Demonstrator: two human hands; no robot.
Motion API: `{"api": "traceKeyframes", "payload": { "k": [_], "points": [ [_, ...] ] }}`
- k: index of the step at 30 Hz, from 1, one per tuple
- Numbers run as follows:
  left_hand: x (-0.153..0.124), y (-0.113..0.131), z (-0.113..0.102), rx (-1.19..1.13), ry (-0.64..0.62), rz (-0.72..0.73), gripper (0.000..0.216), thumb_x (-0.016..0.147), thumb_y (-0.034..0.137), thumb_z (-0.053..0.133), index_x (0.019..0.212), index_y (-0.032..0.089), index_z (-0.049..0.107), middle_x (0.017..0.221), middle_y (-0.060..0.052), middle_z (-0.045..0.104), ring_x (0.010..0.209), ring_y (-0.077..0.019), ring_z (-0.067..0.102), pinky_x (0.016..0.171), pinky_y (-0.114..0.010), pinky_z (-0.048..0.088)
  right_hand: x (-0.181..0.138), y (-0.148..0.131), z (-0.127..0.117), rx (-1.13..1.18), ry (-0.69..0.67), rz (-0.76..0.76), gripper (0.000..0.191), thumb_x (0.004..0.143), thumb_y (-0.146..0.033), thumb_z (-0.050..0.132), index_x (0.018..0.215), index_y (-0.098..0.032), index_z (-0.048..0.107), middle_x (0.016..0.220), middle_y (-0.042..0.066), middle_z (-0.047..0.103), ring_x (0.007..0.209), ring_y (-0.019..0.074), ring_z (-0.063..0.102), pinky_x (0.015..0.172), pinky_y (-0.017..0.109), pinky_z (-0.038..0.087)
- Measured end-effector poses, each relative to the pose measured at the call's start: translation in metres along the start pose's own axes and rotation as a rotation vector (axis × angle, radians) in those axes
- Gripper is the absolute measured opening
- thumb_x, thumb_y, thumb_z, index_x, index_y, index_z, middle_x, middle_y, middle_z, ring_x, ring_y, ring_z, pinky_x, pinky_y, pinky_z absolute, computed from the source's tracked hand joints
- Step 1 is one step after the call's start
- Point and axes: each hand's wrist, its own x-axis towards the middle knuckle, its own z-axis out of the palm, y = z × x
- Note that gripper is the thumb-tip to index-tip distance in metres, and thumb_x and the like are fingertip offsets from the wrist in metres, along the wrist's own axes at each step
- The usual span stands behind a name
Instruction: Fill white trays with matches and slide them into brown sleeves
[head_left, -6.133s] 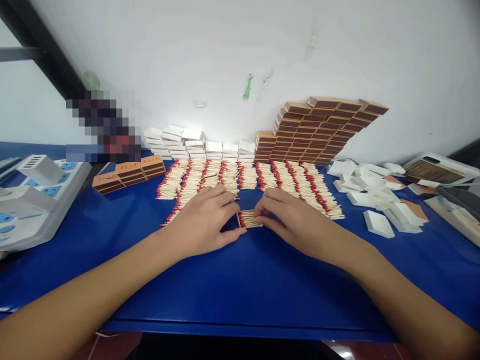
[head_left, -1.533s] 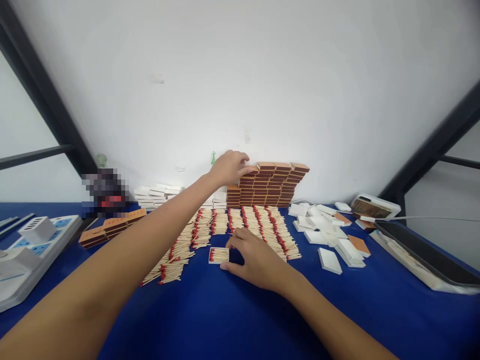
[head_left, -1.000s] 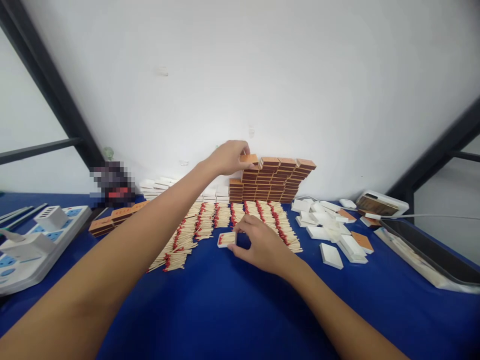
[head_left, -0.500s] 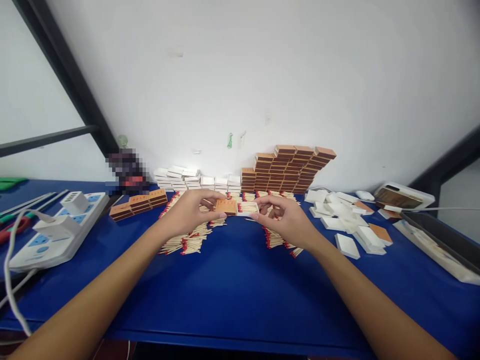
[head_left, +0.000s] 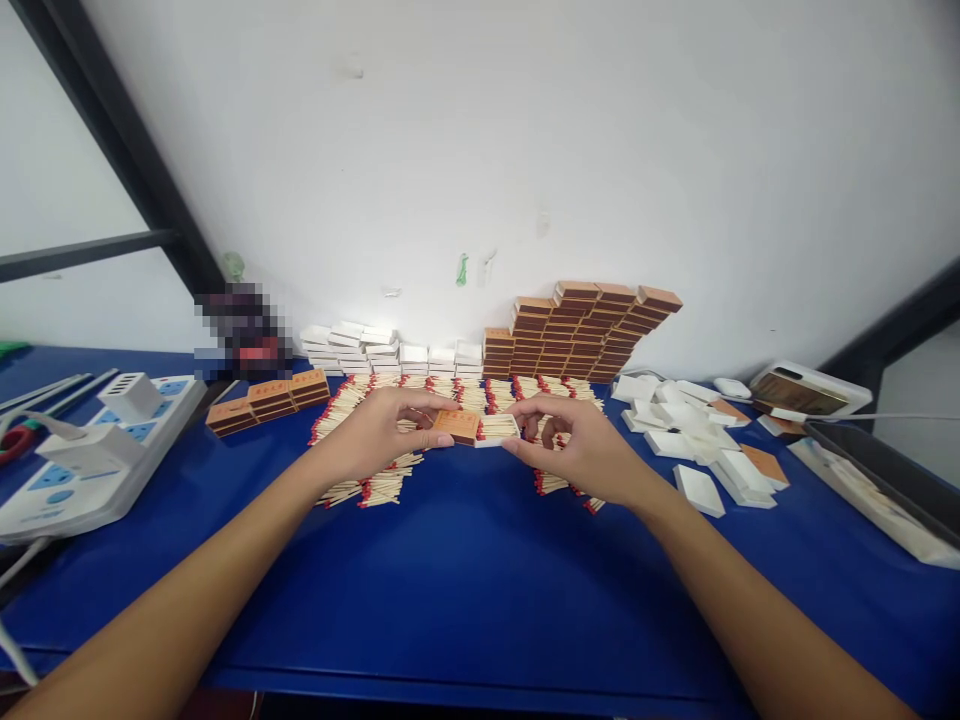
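My left hand (head_left: 379, 432) pinches an orange-brown matchbox sleeve (head_left: 456, 425) above the blue table (head_left: 465, 590). My right hand (head_left: 581, 448) pinches a white tray filled with red-tipped matches (head_left: 498, 428). The tray's left end meets the sleeve's open end, and both are held just above the table. Behind them lie rows of loose matches (head_left: 375, 480). A stepped stack of brown sleeves (head_left: 577, 335) leans against the white wall.
A low stack of white trays (head_left: 382, 350) stands at the wall. Loose white trays (head_left: 701, 450) lie at the right, three closed matchboxes (head_left: 266, 400) at the left. A white power strip (head_left: 90, 455) sits far left, a phone and tablet (head_left: 862, 470) far right.
My left hand took a brown sleeve from the stack and brought it down. My right hand lifted the filled tray off the table, and the two now meet end to end.
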Motion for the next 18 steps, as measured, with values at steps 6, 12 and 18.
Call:
{"api": "traceKeyframes", "payload": {
  "k": [6,12,18],
  "points": [
    [-0.0034,0.0005,-0.0016,-0.087,-0.009,-0.035,0.054,0.087,0.044,0.087,0.135,0.022,0.077,0.116,-0.007,0.083,0.099,-0.0225,0.076,0.085,-0.033,0.060,-0.0018,-0.0017,0.0058,-0.019,0.069,-0.006,0.036,0.090,-0.054,0.077,0.106,-0.021,0.076,0.084,0.002,0.066,0.066,0.0148,0.053,0.059,0.032,0.048],
    [-0.0045,0.0001,-0.0069,-0.165,-0.051,-0.056,0.055,0.085,0.041,0.088,0.135,0.020,0.077,0.103,-0.006,0.084,0.093,-0.0224,0.077,0.085,-0.035,0.060,-0.0018,-0.0028,0.0089,-0.017,0.088,-0.015,0.034,0.091,-0.054,0.077,0.103,-0.022,0.074,0.081,0.001,0.064,0.064,0.0146,0.052,0.057,0.032,0.047],
    [-0.0050,-0.0014,-0.0056,-0.208,-0.039,-0.067,0.053,0.082,0.039,0.091,0.130,0.020,0.079,0.098,-0.005,0.083,0.091,-0.0201,0.075,0.082,-0.032,0.058,-0.0045,-0.0076,0.0087,-0.009,0.079,-0.041,0.034,0.093,-0.054,0.077,0.105,-0.022,0.073,0.081,0.000,0.065,0.061,0.0136,0.052,0.057,0.031,0.048]
  ]
}}
